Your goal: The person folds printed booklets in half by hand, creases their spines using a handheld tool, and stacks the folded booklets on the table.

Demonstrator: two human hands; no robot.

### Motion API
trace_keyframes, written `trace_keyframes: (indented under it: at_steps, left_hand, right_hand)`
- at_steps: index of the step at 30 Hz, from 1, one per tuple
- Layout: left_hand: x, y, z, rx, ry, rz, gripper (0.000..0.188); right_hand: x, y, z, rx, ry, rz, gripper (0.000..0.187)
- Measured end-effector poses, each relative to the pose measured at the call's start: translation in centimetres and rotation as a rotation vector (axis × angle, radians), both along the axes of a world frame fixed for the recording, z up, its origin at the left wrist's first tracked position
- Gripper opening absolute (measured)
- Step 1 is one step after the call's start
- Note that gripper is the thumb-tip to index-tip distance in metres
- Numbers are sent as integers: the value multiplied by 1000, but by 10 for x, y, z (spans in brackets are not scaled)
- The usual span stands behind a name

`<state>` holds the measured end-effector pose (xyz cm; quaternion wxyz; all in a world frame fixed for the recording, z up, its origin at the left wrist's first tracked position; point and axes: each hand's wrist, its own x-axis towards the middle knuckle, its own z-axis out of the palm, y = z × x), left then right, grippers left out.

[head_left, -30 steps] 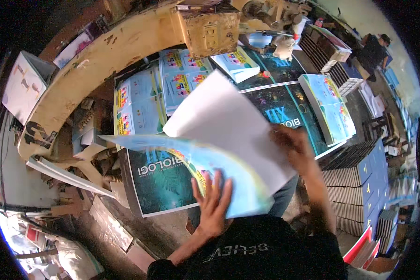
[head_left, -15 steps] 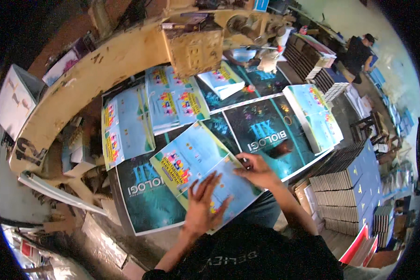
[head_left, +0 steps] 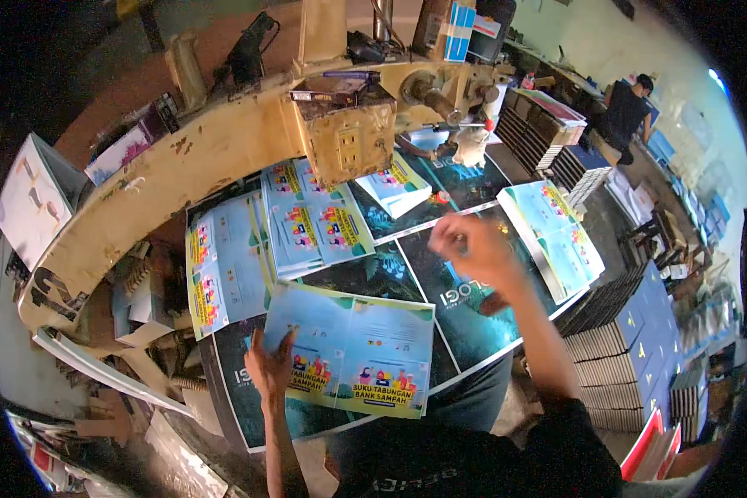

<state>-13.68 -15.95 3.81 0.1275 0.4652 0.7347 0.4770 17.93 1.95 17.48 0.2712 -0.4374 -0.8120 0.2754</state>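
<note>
The left edge of a sheet (head_left: 390, 336) is gripped by the left hand (head_left: 271, 361), with the thumb laid on its printed face. The right hand (head_left: 471, 247) is raised over the dark posters (head_left: 481, 339), well apart from the sheet, its fingers curled and blurred; whether anything is held in it cannot be told. The sheet, printed in light blue with small coloured figures, is spread in front of the body, over the near part of the posters. Beyond it, similar prints are laid in a left pile (head_left: 232, 249) and a middle pile (head_left: 307, 220); a right pile (head_left: 548, 228) is set past the right hand. Farther right, books (head_left: 618, 349) are stacked. The far side is bounded by a beige frame (head_left: 183, 158).
</note>
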Motion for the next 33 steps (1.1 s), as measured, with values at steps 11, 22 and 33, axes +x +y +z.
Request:
trace_keyframes:
  at_steps: [11,22,33]
  left_hand:
    - [1,-4,-17,-127,88,199,41]
    - [7,-4,-12,-84,172,219,39]
    - [-3,-3,-24,-137,79,209,42]
  right_hand:
    - [50,247,108,1173,-436,-498,68]
    - [58,264,111,1251,-414,-546,41]
    - [67,250,74,1183,-344,-555,51]
